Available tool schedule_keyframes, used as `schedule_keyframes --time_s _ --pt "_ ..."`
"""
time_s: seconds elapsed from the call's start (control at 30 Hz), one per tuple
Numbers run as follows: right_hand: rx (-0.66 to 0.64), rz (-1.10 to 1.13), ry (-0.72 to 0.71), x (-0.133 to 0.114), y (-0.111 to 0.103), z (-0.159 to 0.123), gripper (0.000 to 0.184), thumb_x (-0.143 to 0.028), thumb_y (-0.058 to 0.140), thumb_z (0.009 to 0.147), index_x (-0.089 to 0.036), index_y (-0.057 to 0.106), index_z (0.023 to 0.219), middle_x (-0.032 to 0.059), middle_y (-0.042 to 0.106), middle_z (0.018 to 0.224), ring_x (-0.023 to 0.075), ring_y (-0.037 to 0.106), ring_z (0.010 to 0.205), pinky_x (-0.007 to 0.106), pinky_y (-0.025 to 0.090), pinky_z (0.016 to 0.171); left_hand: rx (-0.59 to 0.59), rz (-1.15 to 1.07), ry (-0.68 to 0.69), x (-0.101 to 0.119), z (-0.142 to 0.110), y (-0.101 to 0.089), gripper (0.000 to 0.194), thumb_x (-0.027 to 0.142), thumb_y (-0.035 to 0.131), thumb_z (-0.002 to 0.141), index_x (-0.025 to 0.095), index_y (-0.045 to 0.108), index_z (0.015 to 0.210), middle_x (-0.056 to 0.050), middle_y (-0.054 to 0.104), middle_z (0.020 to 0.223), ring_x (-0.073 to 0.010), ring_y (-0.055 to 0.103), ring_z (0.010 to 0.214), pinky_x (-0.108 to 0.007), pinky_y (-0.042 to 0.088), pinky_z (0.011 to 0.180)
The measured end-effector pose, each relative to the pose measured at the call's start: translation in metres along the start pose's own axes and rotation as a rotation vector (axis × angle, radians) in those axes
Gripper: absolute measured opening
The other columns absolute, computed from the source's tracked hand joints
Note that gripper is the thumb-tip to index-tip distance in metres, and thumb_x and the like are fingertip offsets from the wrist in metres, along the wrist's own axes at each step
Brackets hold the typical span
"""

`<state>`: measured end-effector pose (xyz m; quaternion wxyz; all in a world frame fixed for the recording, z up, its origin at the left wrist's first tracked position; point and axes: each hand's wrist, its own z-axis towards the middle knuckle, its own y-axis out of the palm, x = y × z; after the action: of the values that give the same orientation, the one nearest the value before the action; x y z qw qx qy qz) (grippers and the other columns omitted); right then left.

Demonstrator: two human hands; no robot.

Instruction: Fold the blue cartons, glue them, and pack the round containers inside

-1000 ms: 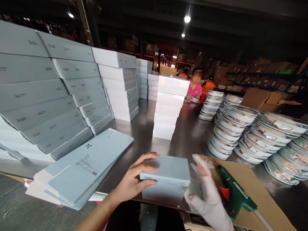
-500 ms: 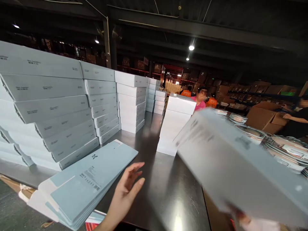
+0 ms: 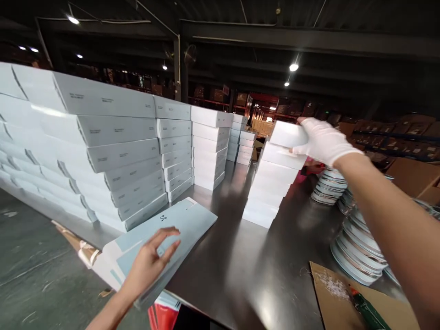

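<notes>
My bare left hand (image 3: 151, 259) hovers over a stack of flat light-blue cartons (image 3: 195, 217), thumb and fingers apart with nothing between them. Whether it touches the top carton I cannot tell. My right hand (image 3: 318, 140), in a white glove, grips the right end of the top white box (image 3: 287, 133) on a tall pile. Its thumb is lower on the near side and its fingertips are at the top edge. Below lie several more white boxes (image 3: 266, 190), slightly out of line with each other.
Long rows of stacked white boxes (image 3: 127, 158) line the table's left side. Piles of round, glass-like lids (image 3: 357, 250) stand on the right. A cardboard sheet (image 3: 330, 298) with a dark green object (image 3: 369, 311) lies at the front right of the dark metal table (image 3: 237, 270).
My right hand has brought a box from the right onto the top of the tall pile. My left hand has moved left, over the flat cartons. The view has shifted.
</notes>
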<state>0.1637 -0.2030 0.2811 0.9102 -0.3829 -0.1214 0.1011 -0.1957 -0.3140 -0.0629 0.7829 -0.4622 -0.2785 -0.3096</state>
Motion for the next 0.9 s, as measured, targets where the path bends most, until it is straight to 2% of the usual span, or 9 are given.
schedule_keyframes --time_s 0.07,0.13,0.23,0.3,0.4,0.5,0.57,0.73,0.9 --pt "0.099 0.036 -0.011 -0.015 -0.010 -0.034 0.080 -0.030 0.070 0.081 0.000 0.047 0.151 0.0267 0.052 0.152 0.0469 0.045 0.144 0.056 0.035 0.114 0.003 0.121 -0.092 -0.018 0.028 -0.007 0.051 0.061 0.049 0.090 0.022 0.068 0.115 -0.016 0.069 0.133 -0.0386 0.070 0.116 -0.049 0.054 0.099" --pt "0.181 0.118 -0.035 -0.032 -0.020 -0.087 0.074 -0.042 0.027 0.094 0.007 0.046 0.147 0.0178 0.062 0.139 0.0426 0.053 0.133 0.047 0.038 0.095 -0.014 0.257 -0.214 -0.037 0.058 -0.009 0.053 0.058 0.064 0.086 0.016 0.067 0.120 -0.022 0.065 0.137 -0.0456 0.062 0.125 -0.058 0.048 0.104" --pt "0.157 0.378 -0.159 -0.051 -0.021 -0.188 0.051 -0.037 0.057 0.099 -0.029 0.051 0.148 0.0124 0.077 0.119 0.0300 0.078 0.101 0.046 0.060 0.081 -0.099 0.391 -0.365 -0.054 0.088 -0.007 0.043 0.049 0.073 0.091 0.015 0.068 0.117 -0.013 0.070 0.125 -0.0349 0.067 0.116 -0.057 0.053 0.099" --pt "0.125 0.403 -0.207 -0.056 -0.011 -0.250 0.049 -0.028 0.058 0.098 -0.034 0.051 0.147 0.0107 0.078 0.117 0.0259 0.079 0.098 0.042 0.065 0.086 -0.126 0.451 -0.393 -0.052 0.095 -0.008 0.035 0.045 0.071 0.095 0.016 0.069 0.115 -0.008 0.071 0.122 -0.0289 0.069 0.110 -0.051 0.055 0.096" --pt "0.063 0.420 -0.142 -0.057 0.011 -0.312 0.051 -0.021 0.061 0.097 -0.030 0.053 0.146 0.0083 0.077 0.122 0.0220 0.075 0.112 0.033 0.062 0.097 -0.088 0.533 -0.333 -0.032 0.089 -0.017 0.042 0.045 0.065 0.097 0.012 0.064 0.123 -0.017 0.066 0.129 -0.0378 0.062 0.122 -0.057 0.050 0.101" --pt "0.058 0.403 -0.123 -0.062 0.029 -0.332 0.048 -0.020 0.063 0.095 -0.028 0.054 0.142 0.0084 0.076 0.122 0.0212 0.074 0.113 0.032 0.060 0.100 -0.043 0.571 -0.239 -0.010 0.080 -0.030 0.065 0.057 0.047 0.101 0.003 0.049 0.139 -0.027 0.057 0.139 -0.0502 0.050 0.135 -0.063 0.043 0.105" --pt "0.090 0.431 -0.094 -0.072 0.037 -0.332 0.040 -0.022 0.062 0.096 -0.026 0.057 0.135 0.0083 0.078 0.117 0.0201 0.076 0.106 0.030 0.062 0.096 -0.060 0.582 -0.235 -0.006 0.080 -0.035 0.079 0.066 0.047 0.098 0.000 0.046 0.142 -0.029 0.055 0.142 -0.0529 0.045 0.138 -0.065 0.040 0.107" --pt "0.022 0.543 -0.033 -0.103 0.046 -0.337 0.036 -0.025 0.064 0.094 -0.030 0.063 0.130 0.0040 0.080 0.111 0.0202 0.079 0.098 0.028 0.065 0.089 -0.186 0.582 -0.384 -0.030 0.093 -0.021 0.041 0.046 0.070 0.096 0.016 0.066 0.124 -0.013 0.066 0.133 -0.0342 0.061 0.125 -0.058 0.050 0.104" --pt "-0.006 0.680 0.081 -0.108 0.046 -0.351 0.032 -0.023 0.067 0.091 -0.033 0.071 0.121 0.0016 0.082 0.105 0.0202 0.080 0.090 0.027 0.066 0.085 -0.141 0.410 -0.347 -0.047 0.091 -0.007 0.032 0.039 0.072 0.096 0.017 0.068 0.120 -0.009 0.068 0.128 -0.0300 0.066 0.116 -0.054 0.053 0.100"
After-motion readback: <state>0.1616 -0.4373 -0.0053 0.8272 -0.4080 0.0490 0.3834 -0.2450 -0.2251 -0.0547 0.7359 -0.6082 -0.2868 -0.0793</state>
